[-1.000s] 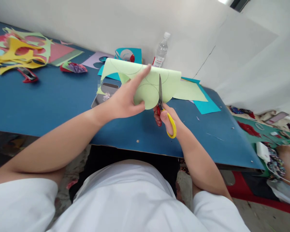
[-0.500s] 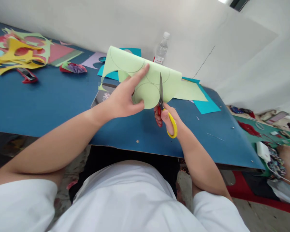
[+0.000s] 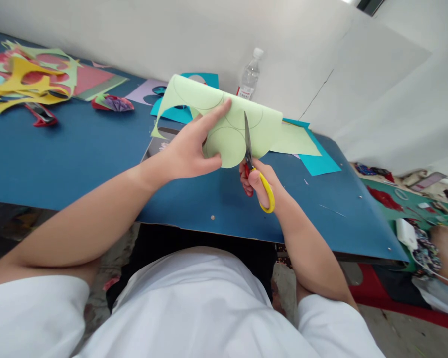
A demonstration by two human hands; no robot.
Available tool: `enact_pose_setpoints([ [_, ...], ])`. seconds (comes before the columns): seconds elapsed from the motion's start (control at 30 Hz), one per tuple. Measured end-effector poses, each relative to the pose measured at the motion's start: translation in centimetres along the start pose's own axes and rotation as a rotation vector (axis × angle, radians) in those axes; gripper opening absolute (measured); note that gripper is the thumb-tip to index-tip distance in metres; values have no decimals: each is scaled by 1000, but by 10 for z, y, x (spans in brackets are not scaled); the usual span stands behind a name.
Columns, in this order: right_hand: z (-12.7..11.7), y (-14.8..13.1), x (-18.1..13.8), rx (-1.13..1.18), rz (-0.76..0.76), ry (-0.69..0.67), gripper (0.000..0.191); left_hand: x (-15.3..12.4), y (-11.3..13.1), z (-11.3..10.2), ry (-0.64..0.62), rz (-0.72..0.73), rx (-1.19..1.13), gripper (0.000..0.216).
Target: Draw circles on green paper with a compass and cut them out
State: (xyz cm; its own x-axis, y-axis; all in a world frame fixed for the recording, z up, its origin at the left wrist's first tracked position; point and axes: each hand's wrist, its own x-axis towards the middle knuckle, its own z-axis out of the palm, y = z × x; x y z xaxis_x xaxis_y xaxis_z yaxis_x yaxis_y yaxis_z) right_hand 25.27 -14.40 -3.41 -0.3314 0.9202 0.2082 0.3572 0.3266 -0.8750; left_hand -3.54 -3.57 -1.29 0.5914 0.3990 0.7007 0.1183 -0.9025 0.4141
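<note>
A light green sheet of paper (image 3: 274, 130) with circles drawn on it is held up above the blue table. My left hand (image 3: 194, 149) grips it from the left, with the index finger stretched over its face and the thumb along the lower edge. In my right hand (image 3: 268, 181) is a pair of scissors (image 3: 268, 193) with yellow and red handles; thumb and fingers are in the loops. The upper blade lies over the paper beside a partly cut-out circle (image 3: 227, 144), pointing away from me. The lower blade is hidden behind the sheet.
Behind the paper stands a clear plastic bottle (image 3: 250, 74) by the wall. Teal paper (image 3: 319, 160) lies to the right. Paper offcuts (image 3: 22, 82), a red-handled tool (image 3: 41, 115) and a colourful folded piece (image 3: 113, 103) are at left. Another person's arm (image 3: 445, 248) is at far right.
The left side of the green sheet has shifted slightly, showing more of its cut-out curve. The scissors' blade has tilted slightly left; both hands keep their holds.
</note>
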Motion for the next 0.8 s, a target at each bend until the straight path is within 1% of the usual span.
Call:
enact_pose_setpoints([
  [0.1, 1, -3, -1, 22, -9, 32, 87, 0, -5, -3, -16, -33, -50, 113],
  [0.2, 1, -5, -1, 34, -12, 28, 86, 0, -6, -4, -10, -91, -94, 108],
  [0.27, 1, -5, -1, 42, -13, 25, 86, 0, -4, -5, -6, -98, -112, 106],
  [0.37, 1, -6, -1, 40, -1, 25, 87, 3, 5, -7, -23, -112, -106, 106],
  [0.5, 0, -8, -2, 32, 12, 22, 90, 6, 24, -11, -55, -213, -57, 111],
  [0.6, -1, -9, -1, 13, 10, 25, 90, 8, 35, -11, -70, -244, -52, 114],
  [0.7, -1, -10, -1, -16, 19, 30, 92, 10, 37, -11, -66, -233, -48, 113],
  [0.8, -1, -11, -1, -34, 21, 31, 93, 10, 35, -11, -59, -209, -45, 114],
])
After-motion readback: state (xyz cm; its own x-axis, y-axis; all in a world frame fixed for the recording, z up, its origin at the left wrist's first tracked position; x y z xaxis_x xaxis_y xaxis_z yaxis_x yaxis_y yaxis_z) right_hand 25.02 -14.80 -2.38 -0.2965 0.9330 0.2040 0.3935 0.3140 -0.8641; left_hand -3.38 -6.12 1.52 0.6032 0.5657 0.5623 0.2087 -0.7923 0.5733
